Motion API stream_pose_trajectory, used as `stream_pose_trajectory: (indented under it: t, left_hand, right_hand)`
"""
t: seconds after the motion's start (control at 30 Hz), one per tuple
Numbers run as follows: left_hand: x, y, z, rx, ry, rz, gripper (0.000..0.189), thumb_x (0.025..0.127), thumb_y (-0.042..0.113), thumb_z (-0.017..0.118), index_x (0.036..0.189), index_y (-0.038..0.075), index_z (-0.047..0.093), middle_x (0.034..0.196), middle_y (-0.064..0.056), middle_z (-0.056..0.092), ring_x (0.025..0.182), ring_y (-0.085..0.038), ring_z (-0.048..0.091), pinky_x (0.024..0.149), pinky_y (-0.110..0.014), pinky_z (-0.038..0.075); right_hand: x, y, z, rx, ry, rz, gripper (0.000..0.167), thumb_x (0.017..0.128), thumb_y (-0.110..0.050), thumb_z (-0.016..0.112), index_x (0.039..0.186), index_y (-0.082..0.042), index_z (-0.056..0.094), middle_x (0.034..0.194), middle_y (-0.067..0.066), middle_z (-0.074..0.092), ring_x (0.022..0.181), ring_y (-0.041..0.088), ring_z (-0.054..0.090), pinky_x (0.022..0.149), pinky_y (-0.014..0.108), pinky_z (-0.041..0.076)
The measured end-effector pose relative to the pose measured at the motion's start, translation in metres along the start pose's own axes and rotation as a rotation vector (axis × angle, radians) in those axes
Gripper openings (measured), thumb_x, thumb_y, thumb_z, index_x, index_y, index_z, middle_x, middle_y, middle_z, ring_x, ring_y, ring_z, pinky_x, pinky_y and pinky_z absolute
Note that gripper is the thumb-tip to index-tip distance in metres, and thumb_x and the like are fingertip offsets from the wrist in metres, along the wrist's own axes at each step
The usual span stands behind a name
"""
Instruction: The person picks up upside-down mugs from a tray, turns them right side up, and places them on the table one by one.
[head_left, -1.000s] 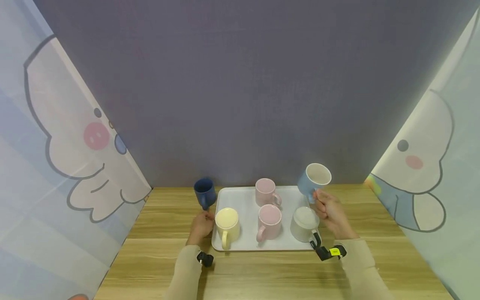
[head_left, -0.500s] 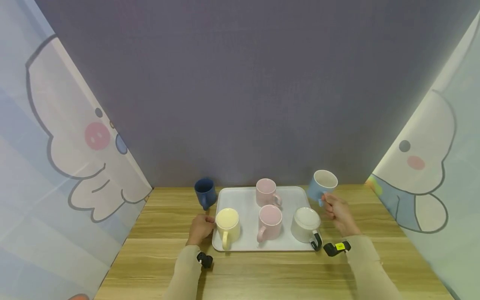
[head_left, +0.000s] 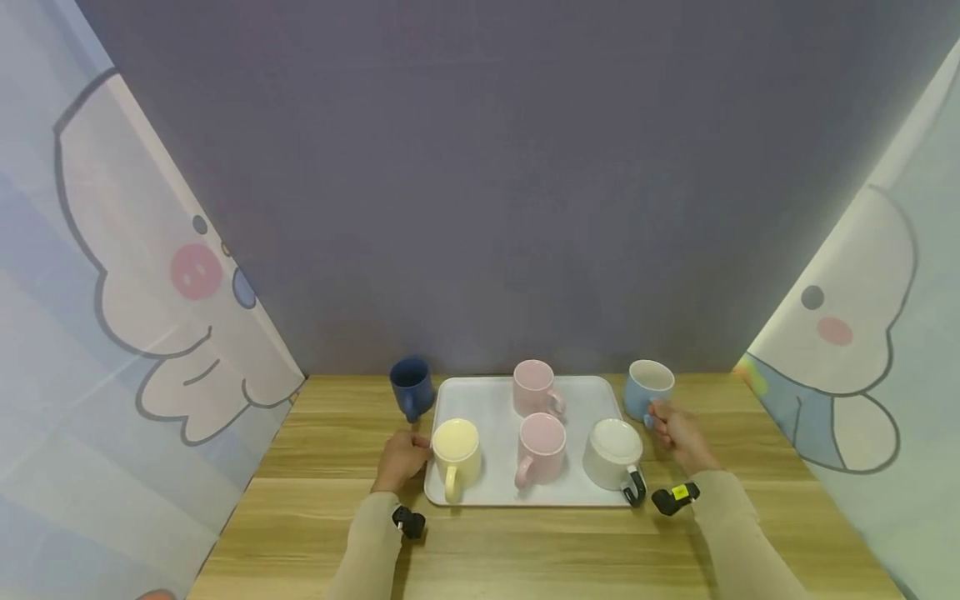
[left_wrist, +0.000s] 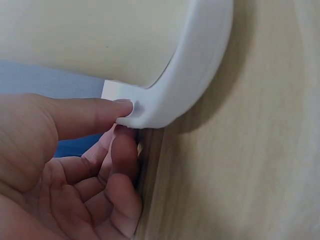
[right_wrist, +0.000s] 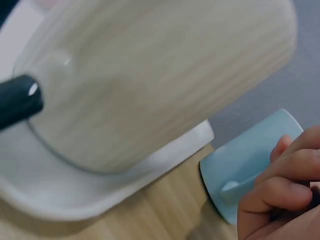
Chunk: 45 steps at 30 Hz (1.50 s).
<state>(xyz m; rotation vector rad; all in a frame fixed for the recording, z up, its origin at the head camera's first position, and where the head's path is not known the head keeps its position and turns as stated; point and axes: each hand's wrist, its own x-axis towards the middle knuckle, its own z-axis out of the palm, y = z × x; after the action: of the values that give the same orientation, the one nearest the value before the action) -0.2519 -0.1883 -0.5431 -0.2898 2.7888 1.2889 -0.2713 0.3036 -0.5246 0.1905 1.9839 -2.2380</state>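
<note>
A light blue mug (head_left: 640, 398) stands upright on the table just right of the white tray (head_left: 491, 400). My right hand (head_left: 681, 435) grips its handle, with the fingers curled round it in the right wrist view. At the tray's left rim my left hand (head_left: 403, 458) pinches the edge, thumb on top and fingers beneath, as the left wrist view shows. Upside down on the tray are a yellow mug (head_left: 456, 450), two pink mugs, one at the front (head_left: 542, 446) and one at the back (head_left: 532, 387), and a white mug (head_left: 611, 454) with a black handle.
A dark blue mug (head_left: 411, 387) stands upright left of the tray's back corner. Behind the wooden table (head_left: 525, 550) rises a grey backdrop (head_left: 480, 208). Cartoon-printed curtains flank it, one on the left (head_left: 142, 350) and one on the right (head_left: 847, 367).
The light blue mug has moved right and down in my right hand, from over the tray's back right corner to the table beside it. My left hand has stayed at the tray's edge.
</note>
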Motion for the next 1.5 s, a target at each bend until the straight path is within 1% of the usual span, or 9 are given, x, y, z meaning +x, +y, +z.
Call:
stream_pose_trajectory:
  t: [0.2, 0.33, 0.63, 0.77, 1.0, 1.2, 1.33, 1.43, 1.5]
  left_hand:
    - [-0.002, 0.0, 0.003, -0.022, -0.011, 0.002, 0.013, 0.083, 0.008, 0.072, 0.093, -0.001, 0.073, 0.096, -0.016, 0.072, 0.084, -0.025, 0.065, 0.066, -0.032, 0.05]
    - [-0.003, 0.0, 0.004, -0.04, -0.005, -0.008, 0.012, 0.084, 0.008, 0.071, 0.092, 0.0, 0.073, 0.096, -0.015, 0.072, 0.084, -0.025, 0.065, 0.066, -0.032, 0.051]
    - [0.0, 0.002, 0.002, -0.034, -0.008, -0.019, 0.009, 0.084, 0.007, 0.072, 0.091, 0.002, 0.072, 0.093, -0.013, 0.071, 0.082, -0.024, 0.063, 0.066, -0.031, 0.048]
    - [0.002, 0.002, 0.001, -0.039, -0.011, -0.029, 0.009, 0.085, 0.008, 0.072, 0.092, 0.002, 0.072, 0.093, -0.013, 0.07, 0.082, -0.024, 0.063, 0.066, -0.03, 0.047]
    - [0.0, -0.002, 0.003, -0.045, -0.003, -0.015, 0.011, 0.083, 0.007, 0.071, 0.092, 0.001, 0.072, 0.097, -0.016, 0.071, 0.086, -0.026, 0.064, 0.067, -0.032, 0.049]
    - [0.0, -0.002, 0.003, -0.045, -0.001, -0.014, 0.013, 0.083, 0.008, 0.071, 0.094, 0.0, 0.072, 0.097, -0.016, 0.072, 0.085, -0.026, 0.065, 0.067, -0.032, 0.05]
    - [0.001, 0.0, 0.001, -0.023, 0.003, -0.025, 0.013, 0.084, 0.009, 0.071, 0.093, 0.001, 0.072, 0.096, -0.015, 0.071, 0.084, -0.025, 0.064, 0.068, -0.032, 0.05]
    - [0.0, 0.0, 0.001, -0.013, 0.003, -0.032, 0.012, 0.084, 0.009, 0.072, 0.093, 0.001, 0.072, 0.096, -0.015, 0.071, 0.084, -0.025, 0.064, 0.068, -0.031, 0.049]
    - [0.0, -0.001, 0.002, -0.014, 0.002, -0.032, 0.012, 0.084, 0.009, 0.072, 0.093, 0.001, 0.072, 0.096, -0.015, 0.071, 0.084, -0.024, 0.065, 0.067, -0.031, 0.05]
  right_hand:
    - [0.002, 0.008, -0.005, -0.015, -0.003, -0.008, 0.038, 0.113, -0.022, 0.035, 0.082, -0.018, 0.056, 0.055, -0.015, 0.042, 0.044, -0.001, 0.037, 0.046, 0.016, 0.031]
    - [0.005, 0.005, -0.007, -0.031, -0.019, -0.004, 0.036, 0.112, -0.022, 0.036, 0.083, -0.017, 0.057, 0.056, -0.015, 0.043, 0.046, -0.001, 0.038, 0.046, 0.016, 0.032]
    - [0.01, -0.004, -0.008, -0.032, -0.005, 0.061, 0.035, 0.112, -0.027, 0.039, 0.084, -0.017, 0.057, 0.055, -0.013, 0.043, 0.046, 0.002, 0.038, 0.047, 0.019, 0.032]
    - [0.012, -0.006, -0.008, -0.04, -0.015, 0.051, 0.036, 0.112, -0.027, 0.038, 0.084, -0.017, 0.058, 0.055, -0.012, 0.043, 0.047, 0.003, 0.038, 0.048, 0.021, 0.032]
    - [0.01, -0.003, -0.008, -0.073, 0.013, 0.032, 0.029, 0.111, -0.024, 0.042, 0.091, -0.015, 0.062, 0.057, -0.013, 0.046, 0.049, 0.002, 0.041, 0.048, 0.019, 0.035]
    - [0.006, -0.003, -0.006, -0.137, 0.06, 0.036, 0.024, 0.11, -0.02, 0.041, 0.09, -0.014, 0.053, 0.062, -0.013, 0.047, 0.053, 0.0, 0.042, 0.052, 0.019, 0.038]
    - [0.002, -0.005, -0.005, -0.194, 0.101, 0.043, 0.018, 0.11, -0.019, 0.041, 0.103, -0.007, 0.052, 0.066, -0.014, 0.048, 0.057, 0.0, 0.042, 0.055, 0.017, 0.04]
    - [0.0, -0.005, -0.006, -0.222, 0.105, 0.045, 0.024, 0.11, -0.02, 0.041, 0.119, 0.002, 0.049, 0.069, -0.014, 0.049, 0.06, -0.001, 0.043, 0.056, 0.017, 0.041]
    - [-0.003, -0.005, -0.007, -0.237, 0.105, 0.043, 0.029, 0.111, -0.019, 0.04, 0.126, 0.004, 0.045, 0.071, -0.013, 0.049, 0.061, 0.0, 0.044, 0.057, 0.018, 0.042]
